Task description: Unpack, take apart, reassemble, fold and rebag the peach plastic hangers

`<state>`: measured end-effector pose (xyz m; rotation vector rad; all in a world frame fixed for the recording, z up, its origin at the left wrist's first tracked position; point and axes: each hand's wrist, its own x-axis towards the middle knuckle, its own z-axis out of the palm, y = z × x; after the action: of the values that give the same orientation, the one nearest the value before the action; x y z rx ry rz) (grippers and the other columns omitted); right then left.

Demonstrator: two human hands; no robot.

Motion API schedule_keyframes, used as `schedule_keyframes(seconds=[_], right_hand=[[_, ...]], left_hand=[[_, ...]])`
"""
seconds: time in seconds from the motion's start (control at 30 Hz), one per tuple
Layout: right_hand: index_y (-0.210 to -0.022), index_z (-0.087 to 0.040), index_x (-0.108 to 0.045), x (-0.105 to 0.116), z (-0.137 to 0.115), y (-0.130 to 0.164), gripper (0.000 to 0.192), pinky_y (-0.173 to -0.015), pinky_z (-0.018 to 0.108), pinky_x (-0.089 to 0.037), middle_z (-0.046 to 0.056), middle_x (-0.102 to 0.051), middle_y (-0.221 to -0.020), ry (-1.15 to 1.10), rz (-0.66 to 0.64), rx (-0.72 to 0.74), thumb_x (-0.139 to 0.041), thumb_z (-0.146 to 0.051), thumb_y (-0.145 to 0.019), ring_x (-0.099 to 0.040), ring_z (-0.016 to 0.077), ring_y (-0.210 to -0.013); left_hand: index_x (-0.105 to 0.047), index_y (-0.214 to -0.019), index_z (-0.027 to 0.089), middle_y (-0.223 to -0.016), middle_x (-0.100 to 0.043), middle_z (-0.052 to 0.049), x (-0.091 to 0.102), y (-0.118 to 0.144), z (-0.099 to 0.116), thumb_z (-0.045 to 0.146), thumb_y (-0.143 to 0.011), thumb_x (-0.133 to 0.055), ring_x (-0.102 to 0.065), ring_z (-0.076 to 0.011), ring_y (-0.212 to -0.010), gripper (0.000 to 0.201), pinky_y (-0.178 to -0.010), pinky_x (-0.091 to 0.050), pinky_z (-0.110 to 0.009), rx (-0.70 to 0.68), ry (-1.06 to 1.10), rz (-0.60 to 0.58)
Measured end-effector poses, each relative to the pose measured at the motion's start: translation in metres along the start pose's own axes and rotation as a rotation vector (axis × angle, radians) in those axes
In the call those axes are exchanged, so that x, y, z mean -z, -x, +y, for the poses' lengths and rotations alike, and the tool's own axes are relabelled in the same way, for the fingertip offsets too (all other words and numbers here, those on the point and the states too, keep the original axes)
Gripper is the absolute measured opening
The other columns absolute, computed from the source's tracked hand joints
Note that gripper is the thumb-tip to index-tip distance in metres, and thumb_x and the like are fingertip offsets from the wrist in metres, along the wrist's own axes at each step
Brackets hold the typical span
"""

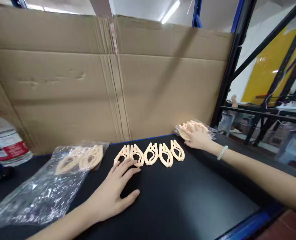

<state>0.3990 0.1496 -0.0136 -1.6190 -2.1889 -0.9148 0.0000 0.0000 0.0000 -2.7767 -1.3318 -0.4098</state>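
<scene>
left hand [113, 193] open, flat on black tabletop [183, 196], fingertips touching leftmost of five clips [151, 154] mid-frame. right hand [196, 137] open, resting on bagged clips [195, 128], right of centre.

five peach plastic clips [151, 154] in a row, two plastic bags [45, 186] of clips, one water bottle [4, 140], two hands [113, 191].

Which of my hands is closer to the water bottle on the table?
Left. The left hand lies flat by the row of clips, well right of the water bottle. The right hand is farther off, on the far bag of clips.
</scene>
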Motion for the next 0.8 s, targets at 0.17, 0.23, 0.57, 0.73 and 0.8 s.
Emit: schedule_keyframes(seconds=[0.17,0.23,0.57,0.73,0.8], right_hand=[[-0.144,-0.03,-0.038,-0.005,0.027,0.015,0.071,-0.106,0.059,-0.023,0.009,-0.031,-0.154,-0.008,0.016,-0.01,-0.054,-0.029,-0.075,-0.026,0.041,-0.138],[-0.142,-0.027,-0.042,-0.008,0.045,0.019,0.069,-0.106,0.058,-0.023,0.01,-0.032,-0.154,-0.013,0.011,-0.02,-0.054,-0.03,-0.074,-0.028,0.0406,-0.137],[-0.144,-0.027,-0.039,-0.011,0.071,0.025,0.074,-0.106,0.059,-0.023,0.01,-0.033,-0.154,-0.161,-0.013,-0.033,-0.057,-0.042,-0.074,-0.027,0.0395,-0.139],[-0.139,-0.021,-0.044,0.003,0.098,0.012,0.06,-0.109,0.06,-0.019,0.013,-0.04,-0.148,-0.338,0.095,-0.298,-0.046,-0.051,-0.087,-0.027,0.0381,-0.139],[-0.132,-0.014,-0.05,0.004,0.119,0.008,0.051,-0.104,0.056,-0.031,0.018,-0.051,-0.137,-0.43,0.118,-0.489,-0.042,-0.045,-0.093,-0.041,0.0362,-0.129]], left_hand=[[-0.053,-0.127,0.028,-0.144,-0.046,-0.008,-0.003,-0.001,0.005,0.035,-0.087,-0.054,-0.036,-0.0341,-0.137,0.041,-0.109,-0.033,-0.059,-0.01,0.001,0.062],[-0.054,-0.126,0.028,-0.143,-0.047,-0.008,-0.006,-0.001,0.004,0.034,-0.085,-0.056,-0.037,-0.0335,-0.137,0.041,-0.11,-0.033,-0.058,-0.007,-0.004,0.116],[-0.056,-0.123,0.028,-0.141,-0.049,-0.009,-0.008,-0.003,0.004,0.035,-0.085,-0.056,-0.037,-0.0328,-0.136,0.039,-0.111,-0.028,-0.06,-0.02,0.002,0.132],[-0.055,-0.122,0.027,-0.141,-0.049,-0.009,-0.008,-0.003,0.006,0.032,-0.083,-0.058,-0.037,-0.0321,-0.136,0.039,-0.111,-0.03,-0.058,-0.027,0.005,0.131],[-0.054,-0.124,0.027,-0.142,-0.047,-0.009,-0.008,-0.003,0.003,0.033,-0.084,-0.057,-0.036,-0.0327,-0.137,0.041,-0.111,-0.029,-0.059,-0.039,0.002,0.108]])
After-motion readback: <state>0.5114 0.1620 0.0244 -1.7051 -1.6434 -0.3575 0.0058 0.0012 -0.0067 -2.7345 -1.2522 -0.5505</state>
